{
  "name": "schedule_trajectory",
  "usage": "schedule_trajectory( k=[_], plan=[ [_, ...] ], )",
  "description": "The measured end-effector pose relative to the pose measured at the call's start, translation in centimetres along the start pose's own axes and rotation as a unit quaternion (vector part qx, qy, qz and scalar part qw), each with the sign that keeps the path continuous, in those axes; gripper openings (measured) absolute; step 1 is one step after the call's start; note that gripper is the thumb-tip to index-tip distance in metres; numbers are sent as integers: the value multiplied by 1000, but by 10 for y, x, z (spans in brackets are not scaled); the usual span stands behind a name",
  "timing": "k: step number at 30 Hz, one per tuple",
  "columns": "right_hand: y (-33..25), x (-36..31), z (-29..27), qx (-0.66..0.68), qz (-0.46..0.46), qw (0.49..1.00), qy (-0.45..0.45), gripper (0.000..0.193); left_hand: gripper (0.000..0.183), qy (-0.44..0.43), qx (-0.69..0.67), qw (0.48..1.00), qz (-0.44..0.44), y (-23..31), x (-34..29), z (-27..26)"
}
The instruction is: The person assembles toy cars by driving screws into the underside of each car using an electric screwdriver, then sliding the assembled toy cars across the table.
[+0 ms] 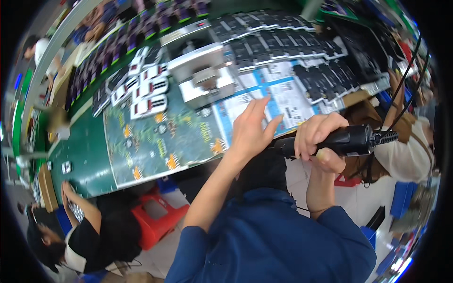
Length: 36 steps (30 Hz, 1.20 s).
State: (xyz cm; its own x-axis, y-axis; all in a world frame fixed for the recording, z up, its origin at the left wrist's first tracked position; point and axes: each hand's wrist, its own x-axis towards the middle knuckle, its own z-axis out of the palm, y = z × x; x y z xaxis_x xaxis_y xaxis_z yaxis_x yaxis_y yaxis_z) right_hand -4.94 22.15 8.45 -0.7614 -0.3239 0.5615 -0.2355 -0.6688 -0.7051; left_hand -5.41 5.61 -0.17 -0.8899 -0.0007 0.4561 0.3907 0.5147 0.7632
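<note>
In my right hand (322,137) is a black electric screwdriver (353,140), its body lying nearly level and its corded end toward the right. The fingers wrap round its grip, just off the front edge of the table. My left hand (250,129) reaches over the blue-and-white printed sheets (285,96) with thumb and fingers apart; nothing shows in it. Beyond it stands a silver metal fixture (200,70) with a small metal block on its front. Whether the left fingertips touch the sheets, I cannot tell.
Rows of black housings (269,45) fill the back right. White-and-black devices (150,92) are piled left of the fixture, on a patterned mat (158,141). Black cords (406,80) hang at right. A co-worker (89,221) sits at lower left near a red stool (155,219).
</note>
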Motion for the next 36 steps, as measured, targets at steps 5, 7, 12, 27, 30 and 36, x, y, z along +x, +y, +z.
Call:
schedule_trajectory(
  k=[5,7,12,27,30,36],
  plan=[
    [-37,-17,-25,-9,-43,999,30,27,62,-19,66,996,-62,11,104,94],
    [-45,-19,-32,-2,-52,998,41,27,66,-50,97,987,-121,13,121,107],
    [-48,-18,-42,-35,-53,997,46,27,69,-65,42,989,-123,6,118,124],
    [32,82,21,-37,-154,987,15,10,24,163,-522,773,-323,-21,-62,-97],
    [70,120,54,-59,-142,987,42,10,23,192,-520,767,-323,-29,-77,-108],
    [110,131,72,-189,-132,972,40,13,21,175,-547,759,-306,-36,-80,-110]
  ],
)
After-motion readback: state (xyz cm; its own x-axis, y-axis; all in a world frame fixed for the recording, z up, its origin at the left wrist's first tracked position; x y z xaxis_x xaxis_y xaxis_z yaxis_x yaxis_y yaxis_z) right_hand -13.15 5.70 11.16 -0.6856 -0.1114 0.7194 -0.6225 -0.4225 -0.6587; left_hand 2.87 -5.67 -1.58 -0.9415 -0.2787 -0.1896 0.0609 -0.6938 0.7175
